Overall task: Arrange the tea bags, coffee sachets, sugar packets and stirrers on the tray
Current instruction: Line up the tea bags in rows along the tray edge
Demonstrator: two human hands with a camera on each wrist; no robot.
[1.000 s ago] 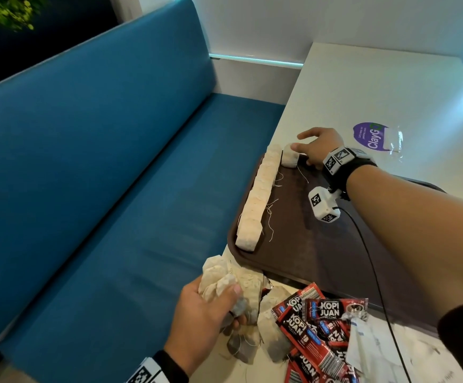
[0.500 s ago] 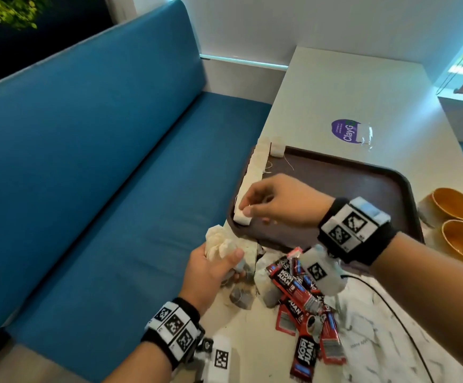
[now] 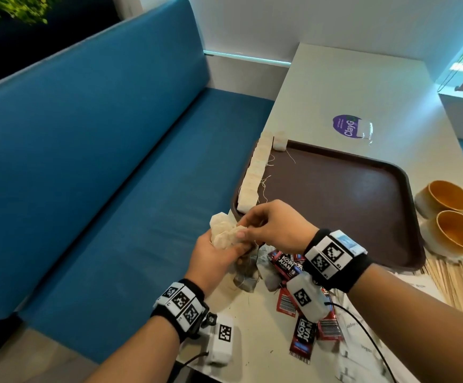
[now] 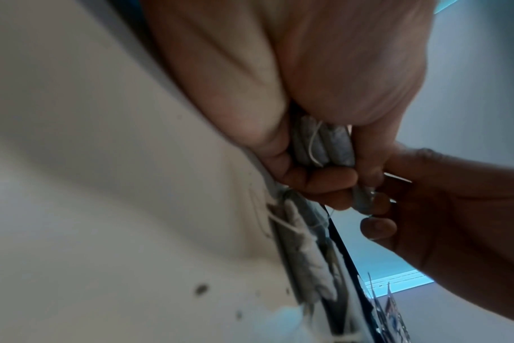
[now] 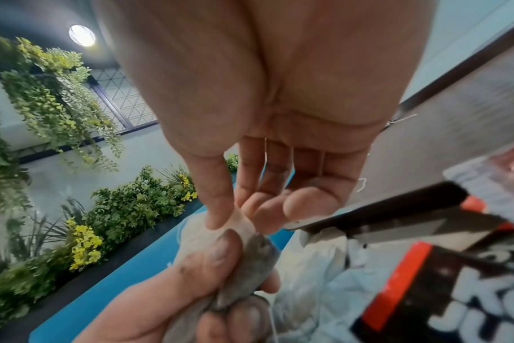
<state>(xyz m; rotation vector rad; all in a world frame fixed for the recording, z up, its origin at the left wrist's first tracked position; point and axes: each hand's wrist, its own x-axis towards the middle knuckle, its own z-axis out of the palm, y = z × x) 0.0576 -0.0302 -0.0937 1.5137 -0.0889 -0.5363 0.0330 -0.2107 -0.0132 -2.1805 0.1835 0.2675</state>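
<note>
**Tea bag pinched from a held bunch at the tray's near corner**

A bunch of tea bags (image 3: 223,233) is gripped in the left hand (image 3: 213,258), fingers curled round it, just left of centre in the head view. The right hand (image 3: 273,226) is met with it there; one bag (image 5: 244,224) at the top of the bunch is pinched between thumb and fingers, as shown in the right wrist view. Both grips are thus closed on tea bags.

A row of bags (image 3: 253,172) is laid along the left rim of the brown tray (image 3: 363,205), with one more bag (image 3: 279,140) at the tray's far left corner. Below the hands, coffee sachets (image 3: 303,331) are heaped on the table (image 3: 335,87), with loose bags (image 3: 245,280) beside them. Stirrers (image 3: 456,286) are spread at the right edge of the frame, below two cups (image 3: 445,217). White packets (image 3: 360,355) lie at lower right; their print is too blurred to be read
</note>
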